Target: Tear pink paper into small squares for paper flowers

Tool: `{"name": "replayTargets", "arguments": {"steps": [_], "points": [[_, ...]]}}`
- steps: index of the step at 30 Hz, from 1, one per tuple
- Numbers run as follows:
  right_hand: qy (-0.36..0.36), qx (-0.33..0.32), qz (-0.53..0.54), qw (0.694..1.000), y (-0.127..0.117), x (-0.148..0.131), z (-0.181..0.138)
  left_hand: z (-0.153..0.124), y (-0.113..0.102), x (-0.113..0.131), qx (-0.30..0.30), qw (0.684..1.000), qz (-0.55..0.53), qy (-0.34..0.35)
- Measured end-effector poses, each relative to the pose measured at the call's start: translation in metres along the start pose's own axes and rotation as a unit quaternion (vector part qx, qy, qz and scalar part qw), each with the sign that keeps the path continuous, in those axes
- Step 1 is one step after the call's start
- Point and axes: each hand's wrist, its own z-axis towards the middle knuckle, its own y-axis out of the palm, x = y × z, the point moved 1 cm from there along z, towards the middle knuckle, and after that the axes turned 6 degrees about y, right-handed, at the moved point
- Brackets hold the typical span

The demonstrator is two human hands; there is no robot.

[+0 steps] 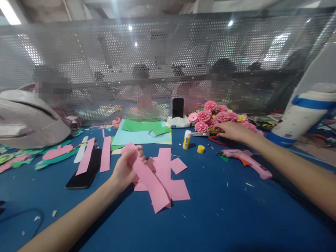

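Pinching a likely light, creasable pink strip sensibly by its eleven-o'clock end is the left hand; the two-o'clock right hand is hiding its grip.

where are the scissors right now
In the head view, the scissors are right of centre on the table, blades pointing toward the glue stick, handles at the person's right hand, just before the pink flowers.

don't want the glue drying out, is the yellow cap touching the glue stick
Apart: the head view shows the blue table between the yellow cap and the upright glue stick.
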Motion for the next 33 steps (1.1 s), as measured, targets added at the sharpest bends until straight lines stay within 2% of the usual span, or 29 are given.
{"name": "replayTargets", "arguments": {"steps": [4,5,6,7,8,10,12,14,16,20,23,25,27,31,33], "points": [[-0.021,0.116,0.022,0.993,-0.026,-0.033,-0.023,-0.001,0.003,0.002,0.016,0.999,-0.042,-0.022],[-0.026,0.164,0.038,0.985,-0.034,-0.046,-0.034,-0.003,0.006,0.001,0.020,0.998,-0.052,-0.026],[-0.062,0.240,0.084,0.965,-0.041,-0.062,-0.046,-0.006,0.010,0.000,0.024,0.997,-0.061,-0.030],[-0.126,0.281,0.128,0.943,-0.047,-0.079,-0.060,-0.009,0.015,-0.002,0.029,0.997,-0.070,-0.035],[-0.213,0.289,0.154,0.920,-0.050,-0.098,-0.074,-0.014,0.021,-0.004,0.032,0.996,-0.075,-0.043],[-0.383,0.254,0.148,0.876,-0.048,-0.136,-0.102,-0.024,0.034,-0.012,0.048,0.992,-0.096,-0.072],[-0.481,0.205,0.154,0.838,-0.040,-0.166,-0.122,-0.032,0.044,-0.019,0.063,0.989,-0.097,-0.092],[-0.521,0.145,0.196,0.818,-0.028,-0.187,-0.131,-0.036,0.048,-0.025,0.075,0.991,-0.059,-0.090],[-0.509,0.119,0.263,0.811,-0.014,-0.197,-0.129,-0.035,0.046,-0.027,0.065,0.996,-0.004,-0.066],[-0.354,0.112,0.414,0.831,0.011,-0.199,-0.109,-0.028,0.032,-0.024,-0.017,0.987,0.160,-0.003],[-0.290,0.100,0.454,0.837,0.026,-0.197,-0.101,-0.030,0.024,-0.025,-0.053,0.965,0.253,-0.033],[-0.274,0.084,0.445,0.848,0.033,-0.196,-0.100,-0.034,0.021,-0.029,-0.054,0.951,0.297,-0.064],[-0.256,0.084,0.434,0.860,0.037,-0.196,-0.100,-0.037,0.021,-0.033,-0.054,0.927,0.366,-0.061],[-0.250,0.098,0.434,0.860,0.038,-0.196,-0.100,-0.039,0.030,-0.039,-0.131,0.879,0.457,0.015],[-0.261,0.082,0.433,0.859,0.037,-0.196,-0.101,-0.037,0.035,-0.038,-0.136,0.872,0.470,0.036]]}}
